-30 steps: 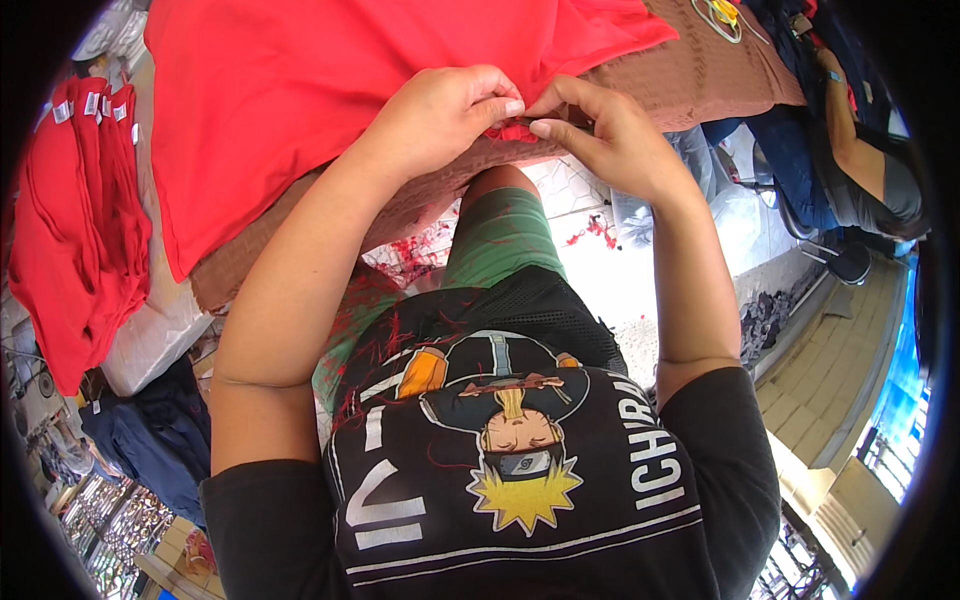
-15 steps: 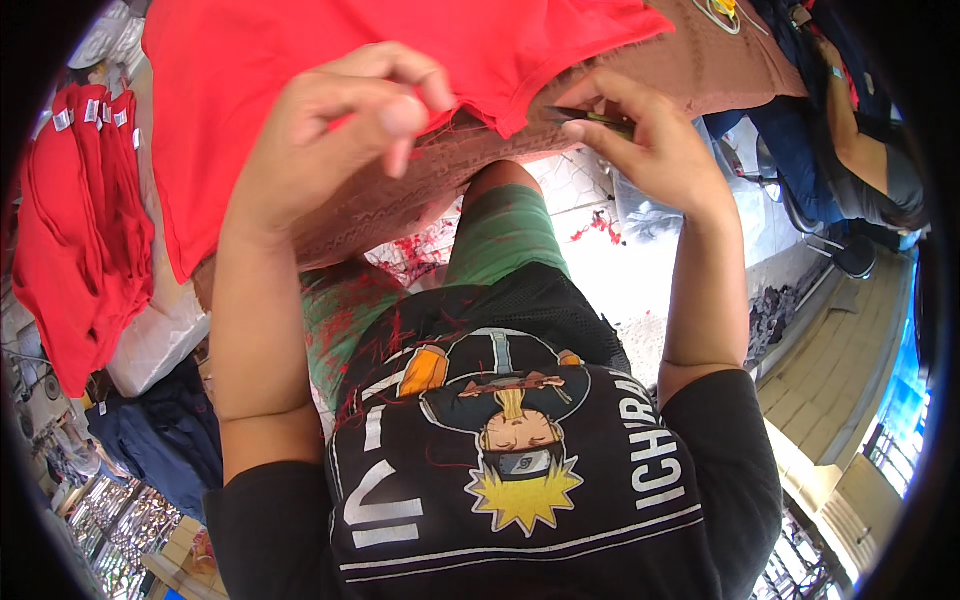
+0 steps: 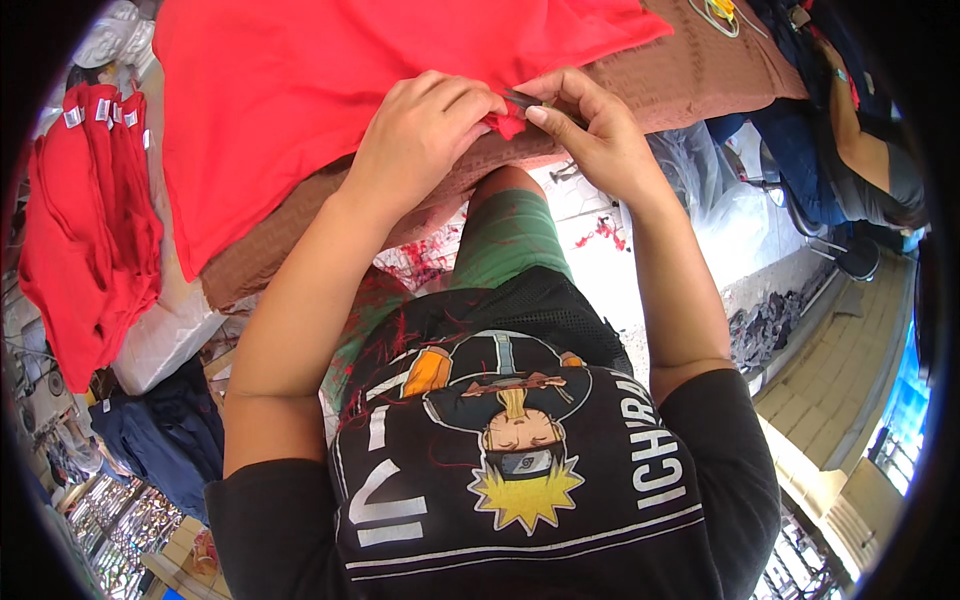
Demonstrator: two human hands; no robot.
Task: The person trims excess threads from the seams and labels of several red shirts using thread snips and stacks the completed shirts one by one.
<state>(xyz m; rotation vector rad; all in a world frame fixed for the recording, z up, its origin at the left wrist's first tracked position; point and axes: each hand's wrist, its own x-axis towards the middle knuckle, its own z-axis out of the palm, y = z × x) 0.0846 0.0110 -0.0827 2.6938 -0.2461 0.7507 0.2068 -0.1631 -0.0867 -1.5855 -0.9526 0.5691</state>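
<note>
A red garment (image 3: 290, 100) lies spread over the brown cloth-covered table (image 3: 690, 70) in front of me. My left hand (image 3: 425, 130) is closed on the garment's near edge, and a small bunched bit of red fabric sticks out past its fingertips. Just right of that, my right hand (image 3: 590, 125) grips a pair of small dark thread snips (image 3: 527, 99). The blades point left and reach the pinched fabric. Whether they touch a thread there is too small to tell.
Several red garments with white labels (image 3: 90, 230) hang at the left, above dark blue cloth (image 3: 165, 430). Red thread scraps lie on my lap and the floor. A yellow-and-white cord (image 3: 722, 15) rests on the table's far right. Another person (image 3: 860, 150) sits at the right.
My left hand has moved right and down onto the garment's edge and pinched it. My right hand has shifted left, bringing the snips to the fabric.
</note>
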